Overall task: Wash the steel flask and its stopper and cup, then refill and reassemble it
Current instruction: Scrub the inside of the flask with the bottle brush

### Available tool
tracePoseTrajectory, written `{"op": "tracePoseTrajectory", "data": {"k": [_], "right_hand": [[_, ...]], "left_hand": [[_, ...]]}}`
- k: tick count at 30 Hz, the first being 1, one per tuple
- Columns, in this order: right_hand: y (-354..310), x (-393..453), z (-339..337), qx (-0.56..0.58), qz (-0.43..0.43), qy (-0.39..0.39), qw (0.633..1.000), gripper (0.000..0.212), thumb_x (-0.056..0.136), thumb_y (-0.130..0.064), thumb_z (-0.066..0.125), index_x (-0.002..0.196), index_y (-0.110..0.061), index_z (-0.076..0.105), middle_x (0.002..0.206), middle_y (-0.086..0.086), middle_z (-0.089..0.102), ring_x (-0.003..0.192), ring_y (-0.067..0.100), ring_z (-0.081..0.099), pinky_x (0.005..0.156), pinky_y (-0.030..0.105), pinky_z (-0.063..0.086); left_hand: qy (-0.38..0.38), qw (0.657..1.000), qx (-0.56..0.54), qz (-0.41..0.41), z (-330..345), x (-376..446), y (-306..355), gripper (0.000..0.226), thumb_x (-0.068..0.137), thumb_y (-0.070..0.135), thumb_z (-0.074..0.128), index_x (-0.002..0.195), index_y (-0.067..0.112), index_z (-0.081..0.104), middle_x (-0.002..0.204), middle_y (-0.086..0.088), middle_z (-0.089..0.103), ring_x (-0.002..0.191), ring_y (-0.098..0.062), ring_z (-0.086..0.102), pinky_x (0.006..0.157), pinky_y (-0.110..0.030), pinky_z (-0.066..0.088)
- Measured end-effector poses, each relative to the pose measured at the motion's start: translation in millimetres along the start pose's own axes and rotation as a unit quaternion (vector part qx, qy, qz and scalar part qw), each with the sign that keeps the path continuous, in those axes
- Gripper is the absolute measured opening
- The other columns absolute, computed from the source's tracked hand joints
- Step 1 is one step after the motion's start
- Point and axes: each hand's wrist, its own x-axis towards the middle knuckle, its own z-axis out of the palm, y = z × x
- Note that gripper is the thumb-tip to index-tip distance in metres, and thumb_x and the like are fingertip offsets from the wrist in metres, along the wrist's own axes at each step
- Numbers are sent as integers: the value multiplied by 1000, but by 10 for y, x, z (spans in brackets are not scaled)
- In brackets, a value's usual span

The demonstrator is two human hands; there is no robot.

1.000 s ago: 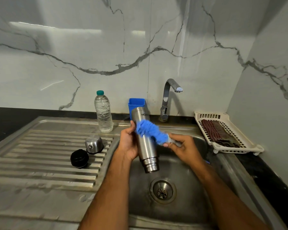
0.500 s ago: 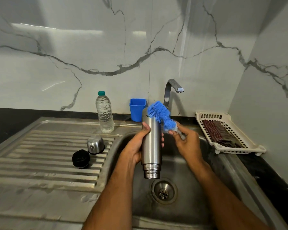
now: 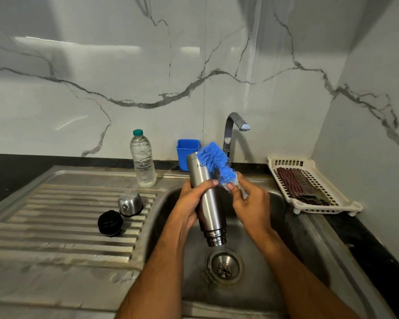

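Over the sink basin, my left hand grips the steel flask around its middle, mouth pointing down toward the drain. My right hand holds the handle of a blue bottle brush, whose bristles lie against the flask's upper end, near its base. The steel cup stands upside down on the ribbed drainboard. The black stopper lies just in front of it.
A plastic water bottle and a blue container stand behind the sink, by the tap, which shows no running water. A white basket with a checked cloth sits on the right counter. The drain lies below the flask.
The brush has slid from the flask's middle up to its upper end. The flask swung from tilted to nearly upright and now leans slightly again.
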Motion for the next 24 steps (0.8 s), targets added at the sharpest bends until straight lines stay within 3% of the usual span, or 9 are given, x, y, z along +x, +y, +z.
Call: {"op": "tracePoseTrajectory", "data": {"k": [6,10,13,15,17,24], "right_hand": [[-88,72,-98,-10,36,-4,999,41,92,-29,73,132,-24,67,101,0,79,86,18,73,75,41,60],[-201,152,-255,-77,40,-25,996,37,90,-30,74,127,-29,70,95,5,79,84,27,71,71,38,56],[-292,152,-308,-113,17,-60,992,37,90,-33,72,128,-31,69,98,5,78,88,28,72,71,36,56],[-339,144,-327,-136,5,-85,987,38,92,-35,70,130,-30,68,101,3,78,90,26,71,72,31,54],[-365,138,-360,-148,-8,-106,983,39,92,-37,69,131,-30,67,104,1,78,91,24,71,75,31,53],[-286,196,-495,-170,21,-127,977,33,93,-41,67,125,-33,70,92,-2,77,82,20,66,72,35,54]], "left_hand": [[54,990,108,74,-114,43,22,65,62,8,93,119,20,63,105,-9,75,93,-24,73,79,-38,61],[71,962,239,112,-129,87,-19,73,57,0,93,120,19,60,107,0,69,100,-20,67,76,-28,57],[64,939,314,123,-65,108,-83,86,58,-1,92,132,22,53,119,3,62,110,-18,60,90,-35,55],[72,931,333,129,-71,133,-112,89,56,2,94,132,23,53,123,1,62,114,-20,60,98,-45,55],[91,927,338,134,-112,156,-111,91,53,6,95,132,24,54,122,2,63,113,-21,62,97,-49,56],[109,917,362,127,-121,126,-78,95,56,4,95,139,19,51,127,1,59,118,-20,56,102,-49,52]]}}
